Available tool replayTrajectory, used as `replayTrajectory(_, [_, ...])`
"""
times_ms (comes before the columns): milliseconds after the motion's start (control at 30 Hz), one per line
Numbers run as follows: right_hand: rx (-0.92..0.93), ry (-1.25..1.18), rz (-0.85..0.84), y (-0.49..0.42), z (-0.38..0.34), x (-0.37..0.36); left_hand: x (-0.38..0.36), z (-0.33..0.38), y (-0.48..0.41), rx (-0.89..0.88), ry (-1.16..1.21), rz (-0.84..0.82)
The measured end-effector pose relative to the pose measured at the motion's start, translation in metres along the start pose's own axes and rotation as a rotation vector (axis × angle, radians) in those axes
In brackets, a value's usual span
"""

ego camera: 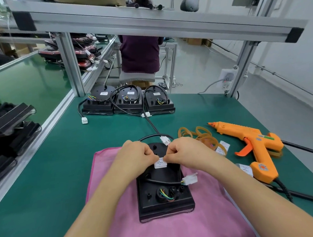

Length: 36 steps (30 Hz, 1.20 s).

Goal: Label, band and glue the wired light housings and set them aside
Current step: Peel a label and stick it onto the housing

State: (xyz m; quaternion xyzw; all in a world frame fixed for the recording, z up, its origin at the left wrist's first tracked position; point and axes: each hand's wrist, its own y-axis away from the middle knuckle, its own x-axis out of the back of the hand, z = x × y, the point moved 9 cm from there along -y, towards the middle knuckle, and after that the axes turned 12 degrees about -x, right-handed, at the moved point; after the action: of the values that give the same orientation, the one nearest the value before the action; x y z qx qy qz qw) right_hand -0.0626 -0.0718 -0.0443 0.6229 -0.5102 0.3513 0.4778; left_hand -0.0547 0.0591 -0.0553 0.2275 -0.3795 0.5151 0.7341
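A black light housing [164, 195] lies back-up on a pink cloth [122, 215] in front of me, its black cable and white connector [190, 179] draped across it. A small white label [160, 163] sits on the housing's upper part. My left hand [136, 156] and my right hand [183, 151] both pinch the label's top edge, fingertips nearly meeting. Three more housings [127, 100] with labels stand in a row at the back of the green mat.
An orange glue gun [252, 145] lies to the right, with loose rubber bands [200, 135] and spare labels [223, 146] beside it. Stacked housings [7, 127] sit at the left edge. An aluminium frame post [71, 65] and a socket [227, 78] stand behind.
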Motion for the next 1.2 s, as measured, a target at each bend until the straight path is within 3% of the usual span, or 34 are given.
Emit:
replayTrajectory(367, [-0.035,0.103,-0.009,0.000,-0.003,-0.002,0.005,0.001,-0.002,0.012,-0.157,0.013])
replayTrajectory(667, [0.003,-0.109,0.002,0.001,-0.004,0.002,-0.005,-0.008,-0.006,-0.008,0.124,-0.056])
replayTrajectory(1200, [-0.042,0.034,0.033,0.001,-0.008,-0.003,-0.005,-0.004,-0.008,0.012,-0.059,-0.041])
